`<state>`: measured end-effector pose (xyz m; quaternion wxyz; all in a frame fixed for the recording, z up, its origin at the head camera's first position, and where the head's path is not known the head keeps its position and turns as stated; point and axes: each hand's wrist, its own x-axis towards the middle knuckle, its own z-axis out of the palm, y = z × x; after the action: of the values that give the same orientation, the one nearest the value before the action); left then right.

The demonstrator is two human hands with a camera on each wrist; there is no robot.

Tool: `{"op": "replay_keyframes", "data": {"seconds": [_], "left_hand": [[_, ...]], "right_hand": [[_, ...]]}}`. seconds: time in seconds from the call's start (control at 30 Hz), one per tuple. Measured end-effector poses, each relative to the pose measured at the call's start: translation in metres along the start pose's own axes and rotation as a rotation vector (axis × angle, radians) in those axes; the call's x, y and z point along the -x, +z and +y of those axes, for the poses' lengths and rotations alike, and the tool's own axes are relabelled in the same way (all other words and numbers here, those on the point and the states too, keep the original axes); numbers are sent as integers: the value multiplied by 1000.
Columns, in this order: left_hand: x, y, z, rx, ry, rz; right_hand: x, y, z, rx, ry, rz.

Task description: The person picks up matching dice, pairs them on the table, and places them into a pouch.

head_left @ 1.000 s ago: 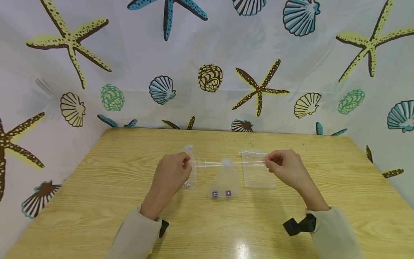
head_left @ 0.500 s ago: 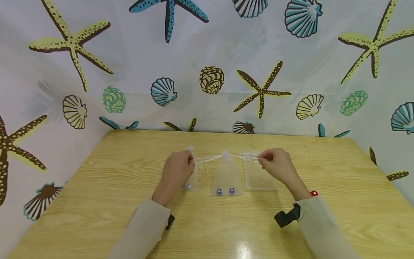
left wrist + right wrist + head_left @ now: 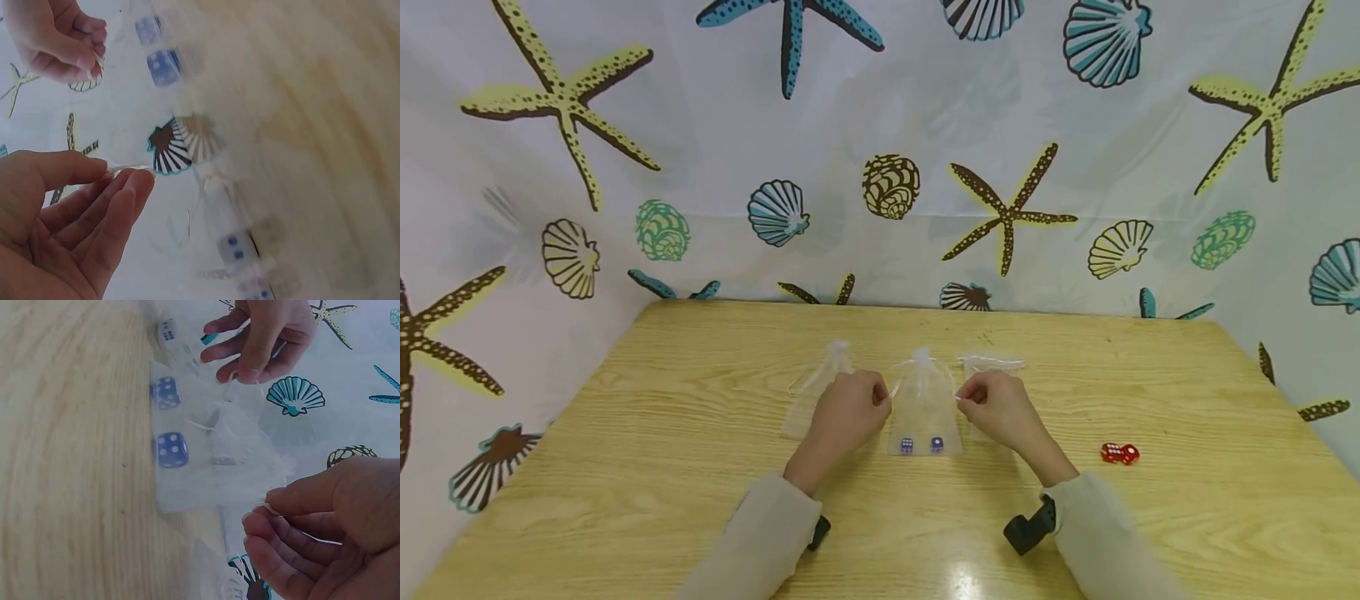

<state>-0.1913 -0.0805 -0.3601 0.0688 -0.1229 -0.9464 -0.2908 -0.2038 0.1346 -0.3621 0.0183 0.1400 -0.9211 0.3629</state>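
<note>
A sheer white drawstring bag (image 3: 923, 412) lies in the middle of the table, its neck gathered at the top. Two blue dice (image 3: 170, 450) sit near its bottom edge. My left hand (image 3: 850, 407) is at the bag's left side, thumb and finger pinching a thin white drawstring (image 3: 132, 167). On the opposite side my right hand (image 3: 1000, 408) pinches the other drawstring end (image 3: 269, 506) between thumb and fingertips. Both cords droop from the neck to the hands.
Another gathered sheer bag (image 3: 805, 408) lies left, partly behind my left hand; white dice (image 3: 237, 247) show in it. A flat sheer bag (image 3: 988, 363) lies right, partly covered by my right hand. Red dice (image 3: 1120, 453) rest farther right. A shell-print cloth (image 3: 835, 125) stands behind the table (image 3: 700, 350).
Both hands have come inward and lower toward the middle bag, and the taut drawstrings have slackened. The right forearm's shift has uncovered the red dice.
</note>
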Motion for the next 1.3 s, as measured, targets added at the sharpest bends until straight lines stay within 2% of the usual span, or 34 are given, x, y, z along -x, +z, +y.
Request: {"op": "replay_keyframes", "data": {"seconds": [0.2, 0.3, 0.53, 0.87, 1.1, 1.3], "left_hand": [[-3, 8, 13, -84, 19, -86], [-7, 11, 14, -107, 22, -114], [-10, 15, 11, -120, 13, -177], [-4, 8, 16, -150, 9, -162], [1, 0, 15, -155, 18, -129], [2, -4, 19, -160, 49, -93]], "right_hand": [[-1, 16, -2, 8, 41, -61], [-1, 20, -2, 11, 62, -92], [1, 19, -3, 19, 53, -152], [8, 1, -4, 53, 11, -119], [24, -17, 2, 47, -10, -119], [39, -34, 13, 84, 9, -66]]}}
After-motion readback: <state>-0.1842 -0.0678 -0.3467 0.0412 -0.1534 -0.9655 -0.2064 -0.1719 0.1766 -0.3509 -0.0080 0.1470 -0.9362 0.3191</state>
